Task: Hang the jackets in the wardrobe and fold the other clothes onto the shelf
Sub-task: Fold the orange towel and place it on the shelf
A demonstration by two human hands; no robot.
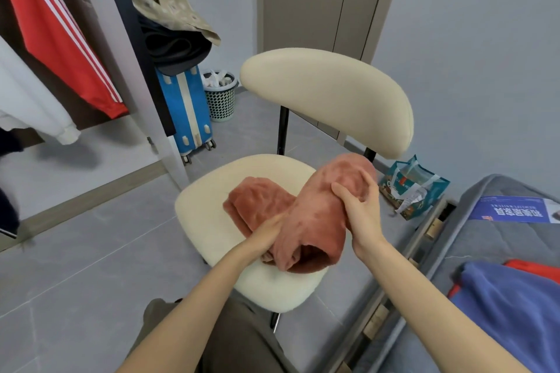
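Note:
A fuzzy rust-pink garment (pixel 315 215) lies partly on the cream chair seat (pixel 206 221). My right hand (pixel 360 209) grips its raised, rolled upper part. My left hand (pixel 269 235) holds the lower edge near the opening. Another part of the garment (pixel 257 200) rests flat on the seat. In the open wardrobe at the left hang a red jacket with white stripes (pixel 57 30) and a white garment (pixel 30 100). A blue garment (pixel 512 309) and a red one (pixel 536 269) lie on the bed at the right.
The chair's cream backrest (pixel 330 97) stands behind the garment. A blue suitcase (pixel 188 109) and a mesh waste basket (pixel 221 97) stand by the wardrobe door. A teal bag (pixel 415 188) sits on the floor by the grey bed (pixel 500 239). A closed door is behind.

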